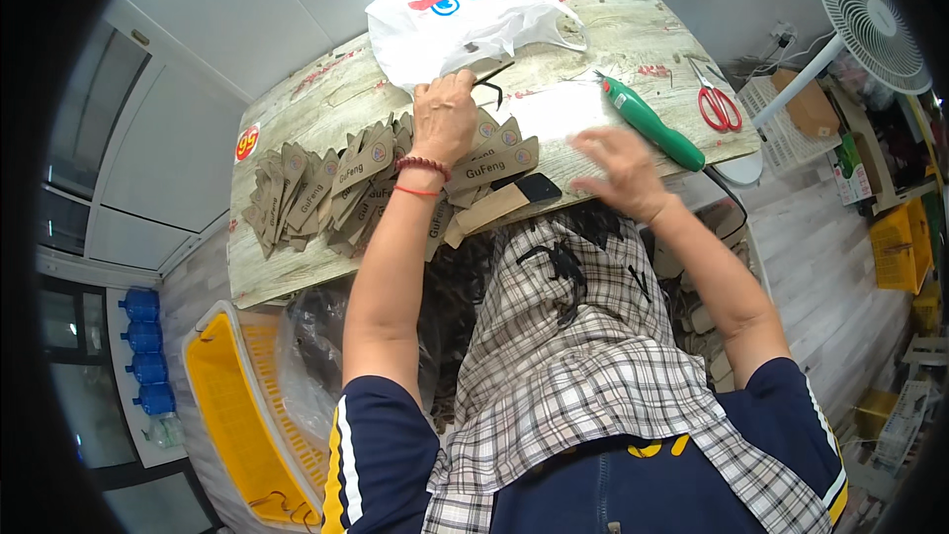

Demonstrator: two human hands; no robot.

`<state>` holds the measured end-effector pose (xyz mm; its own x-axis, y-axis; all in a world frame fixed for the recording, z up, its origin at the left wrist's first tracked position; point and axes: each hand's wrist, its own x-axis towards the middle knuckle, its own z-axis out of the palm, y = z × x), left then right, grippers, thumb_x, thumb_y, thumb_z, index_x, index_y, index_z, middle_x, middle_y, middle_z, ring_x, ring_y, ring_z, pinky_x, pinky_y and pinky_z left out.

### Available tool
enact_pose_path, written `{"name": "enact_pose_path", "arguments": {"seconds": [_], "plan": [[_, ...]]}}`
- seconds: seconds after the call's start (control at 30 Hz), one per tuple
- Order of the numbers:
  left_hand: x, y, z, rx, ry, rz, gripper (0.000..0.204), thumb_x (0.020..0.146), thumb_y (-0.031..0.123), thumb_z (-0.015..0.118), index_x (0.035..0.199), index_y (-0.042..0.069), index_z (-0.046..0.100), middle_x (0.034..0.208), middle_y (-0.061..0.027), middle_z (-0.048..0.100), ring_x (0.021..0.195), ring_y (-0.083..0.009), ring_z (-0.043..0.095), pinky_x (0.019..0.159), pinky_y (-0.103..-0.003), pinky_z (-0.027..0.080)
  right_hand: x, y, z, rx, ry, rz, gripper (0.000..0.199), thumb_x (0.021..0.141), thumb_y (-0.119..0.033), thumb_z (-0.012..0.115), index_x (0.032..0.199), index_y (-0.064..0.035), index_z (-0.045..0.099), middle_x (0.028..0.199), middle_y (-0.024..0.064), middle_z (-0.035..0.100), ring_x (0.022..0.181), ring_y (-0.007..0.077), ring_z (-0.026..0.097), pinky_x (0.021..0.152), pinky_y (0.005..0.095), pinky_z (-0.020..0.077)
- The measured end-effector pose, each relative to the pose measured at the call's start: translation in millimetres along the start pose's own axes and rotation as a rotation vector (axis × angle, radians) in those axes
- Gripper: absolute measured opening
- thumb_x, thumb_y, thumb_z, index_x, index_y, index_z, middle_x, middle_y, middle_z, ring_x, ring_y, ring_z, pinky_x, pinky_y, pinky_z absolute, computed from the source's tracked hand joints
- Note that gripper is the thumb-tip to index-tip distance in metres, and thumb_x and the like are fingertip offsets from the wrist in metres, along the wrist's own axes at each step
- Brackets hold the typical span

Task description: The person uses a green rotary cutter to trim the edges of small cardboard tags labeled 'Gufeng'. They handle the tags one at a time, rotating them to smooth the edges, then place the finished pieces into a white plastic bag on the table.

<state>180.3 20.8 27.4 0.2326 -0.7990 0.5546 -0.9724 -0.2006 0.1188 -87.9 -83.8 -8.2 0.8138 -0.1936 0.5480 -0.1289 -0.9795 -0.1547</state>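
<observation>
My left hand (445,119) is over the far side of a pile of tan, printed card-like pieces (316,188), its fingers closed at the edge of a white plastic bag (425,35). From its fingertips a thin bent black strip (491,87) sticks out to the right. Blurred by motion, my right hand (623,173) hovers at the table's near edge with thumb and fingers apart, and nothing shows in it. Just beyond it lies a green pen-shaped power tool (652,124) with a cord. A tan piece with a black end (529,190) lies between my hands.
Red-handled scissors (719,107) lie on the right of the worn wooden table (633,15). Black scraps (563,272) rest on my checked apron. A yellow basket (232,415) stands at lower left, a white fan (875,15) at upper right. Blue water jugs (145,341) line the left wall.
</observation>
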Motion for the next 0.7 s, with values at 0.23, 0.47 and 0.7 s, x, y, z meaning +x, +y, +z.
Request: {"name": "enact_pose_path", "arguments": {"seconds": [0.23, 0.47, 0.7], "plan": [[-34, 30, 9, -0.132, -0.454, -0.392, 0.032, 0.084, 0.015, 0.053, 0.110, -0.002, 0.052, 0.106, -0.0292, 0.058, 0.096, -0.0428, 0.061, 0.081, -0.048, 0.050, 7, -22, 44, 0.209, -0.217, -0.119, 0.040, 0.078, -0.021, 0.072, 0.116, -0.0106, 0.062, 0.108, 0.0042, 0.061, 0.098, 0.0249, 0.058, 0.086, 0.0356, 0.0489], [-60, 38, 12, -0.034, -0.233, -0.497, 0.035, 0.077, 0.012, 0.061, 0.106, -0.001, 0.049, 0.104, -0.0213, 0.056, 0.095, -0.0365, 0.060, 0.084, -0.047, 0.045, 26, -7, 38, 0.160, -0.360, -0.168, 0.018, 0.086, -0.008, 0.058, 0.103, -0.0095, 0.064, 0.097, 0.0059, 0.061, 0.096, 0.0243, 0.059, 0.083, 0.0337, 0.0504], [-62, 40, 11, -0.091, -0.255, -0.628, 0.060, 0.072, 0.030, 0.076, 0.117, -0.001, 0.050, 0.115, -0.0205, 0.058, 0.107, -0.0338, 0.053, 0.097, -0.043, 0.038, 78, -2, 15, 0.119, -0.556, 0.071, 0.019, 0.089, -0.018, 0.059, 0.104, -0.0091, 0.066, 0.100, 0.0081, 0.059, 0.104, 0.0256, 0.057, 0.088, 0.0363, 0.0479]]}}
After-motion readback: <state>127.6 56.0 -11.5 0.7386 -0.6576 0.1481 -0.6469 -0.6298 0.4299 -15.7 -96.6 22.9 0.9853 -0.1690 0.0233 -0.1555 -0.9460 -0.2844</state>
